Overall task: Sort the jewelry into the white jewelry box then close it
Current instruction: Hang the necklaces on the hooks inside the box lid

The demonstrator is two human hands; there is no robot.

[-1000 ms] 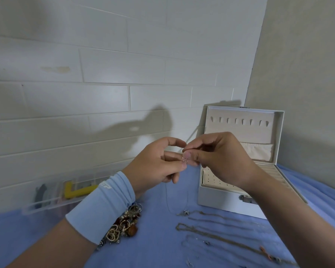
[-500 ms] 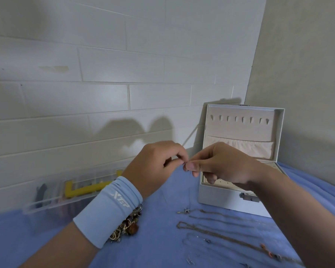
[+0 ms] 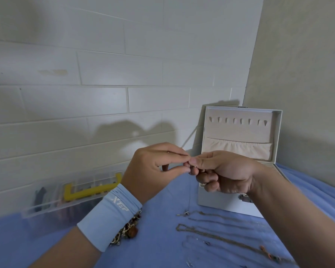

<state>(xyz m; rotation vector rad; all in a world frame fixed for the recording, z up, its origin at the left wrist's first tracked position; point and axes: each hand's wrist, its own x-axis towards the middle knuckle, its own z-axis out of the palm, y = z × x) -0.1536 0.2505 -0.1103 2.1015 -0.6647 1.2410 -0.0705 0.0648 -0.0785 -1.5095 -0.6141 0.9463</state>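
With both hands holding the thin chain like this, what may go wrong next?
The thin chain hangs from the left hand and right hand down to the necklaces lying on the blue cloth, so its pendant may snag them. Only fingertips pinch it, so it might slip and fall.

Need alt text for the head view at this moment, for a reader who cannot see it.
A left hand and a right hand pinch the top of a thin necklace, which hangs down toward the blue cloth. Just behind stands the white jewelry box, its lid open. More chains lie on the cloth in front of it.
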